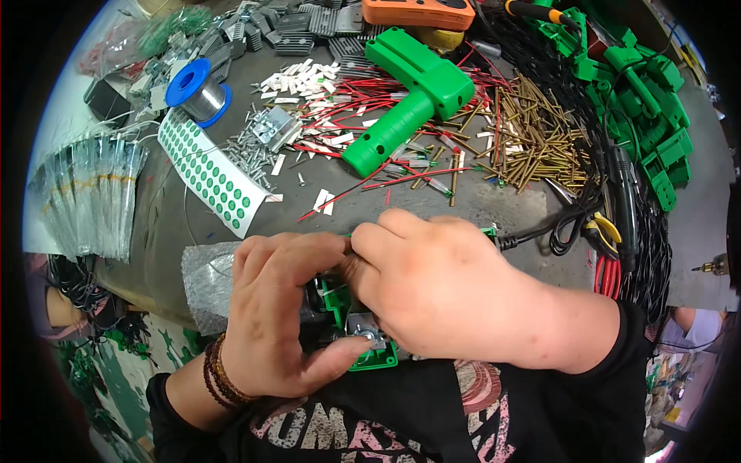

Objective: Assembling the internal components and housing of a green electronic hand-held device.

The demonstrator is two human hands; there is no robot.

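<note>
Both hands gripping one green housing (363,339): left hand (274,309) curled tight, thumb underneath; right hand (440,285) pinching its top. One green handle shell (409,100) lying at 12 o'clock.

Grey workbench (502,208) under bright, even light.

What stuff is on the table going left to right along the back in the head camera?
Solder spool → white tabs → green handle shell → brass pins → pile of green shells.
</note>
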